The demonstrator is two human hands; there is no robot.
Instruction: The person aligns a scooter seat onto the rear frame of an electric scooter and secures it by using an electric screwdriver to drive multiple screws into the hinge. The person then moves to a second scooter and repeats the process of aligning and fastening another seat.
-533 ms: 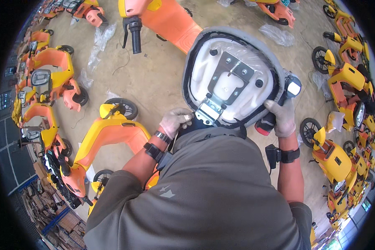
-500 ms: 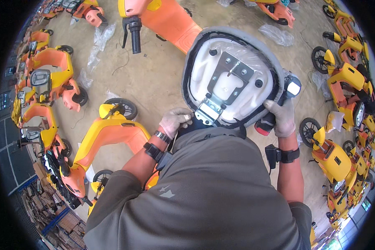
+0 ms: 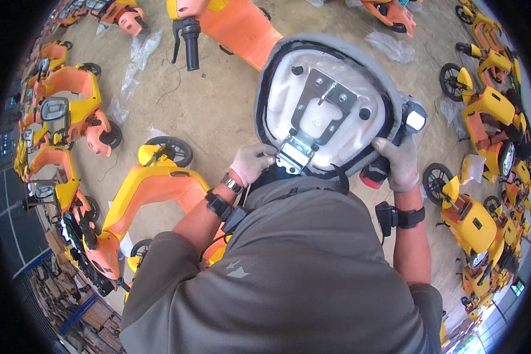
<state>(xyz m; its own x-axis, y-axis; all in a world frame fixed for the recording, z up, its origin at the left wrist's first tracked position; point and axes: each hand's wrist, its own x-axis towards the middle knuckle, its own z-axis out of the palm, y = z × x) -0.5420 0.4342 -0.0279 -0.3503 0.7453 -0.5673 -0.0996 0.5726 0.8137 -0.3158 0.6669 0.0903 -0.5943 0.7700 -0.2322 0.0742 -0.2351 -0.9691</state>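
Observation:
An upturned scooter seat (image 3: 280, 88) with a white plastic underside, grey rim and bolted steel plate (image 3: 304, 103) rests against my body. A silver hinge bracket (image 3: 295, 156) sits at its near edge. My gloved left hand (image 3: 253, 160) is closed at the left side of this bracket, fingertips pinched on it. My gloved right hand (image 3: 398, 162) is closed round a cordless power tool (image 3: 373, 177) with a red base, its thumb touching the seat's right rim. The tool's body is partly hidden behind the seat.
An orange and yellow scooter (image 3: 236, 32) stands just beyond the seat. Another (image 3: 144, 194) is close on my left. Rows of scooters (image 3: 472, 224) line both sides on the concrete floor (image 3: 194, 106), with plastic wrap (image 3: 389, 47) lying about. A blue-framed rack of clutter (image 3: 82, 312) is at lower left.
The seat has shifted slightly up and to the left. My left hand has moved a little right and up, closer onto the hinge bracket. My right hand still grips the tool.

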